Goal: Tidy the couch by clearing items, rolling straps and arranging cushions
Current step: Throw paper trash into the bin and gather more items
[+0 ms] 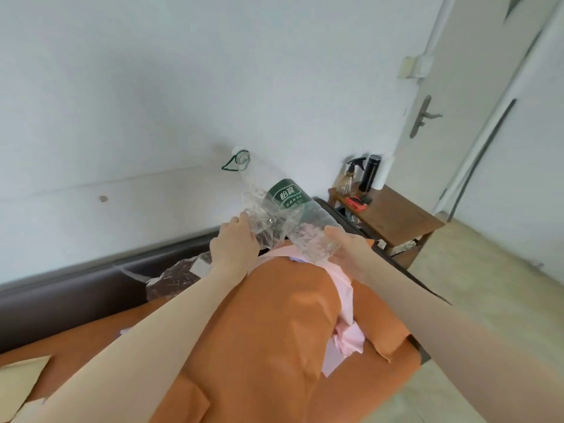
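A large clear plastic water bottle point(300, 219) with a green label is held tilted above the couch's far end. My right hand point(348, 244) grips its lower end. My left hand point(235, 244) holds a crumpled clear plastic bottle point(254, 198) with a green handle loop near its cap. Below them lies an orange cushion point(265, 325) with a pink cloth point(346, 328) tucked beside it. The couch has a dark brown backrest point(76, 288) and an orange seat cover.
A crumpled clear wrapper point(174, 277) lies against the backrest. Brown cardboard point(18, 383) sits at the lower left. A wooden side table point(393, 215) by the couch end carries a spray bottle, a black flask and a red item. A white door point(451, 117) stands at right.
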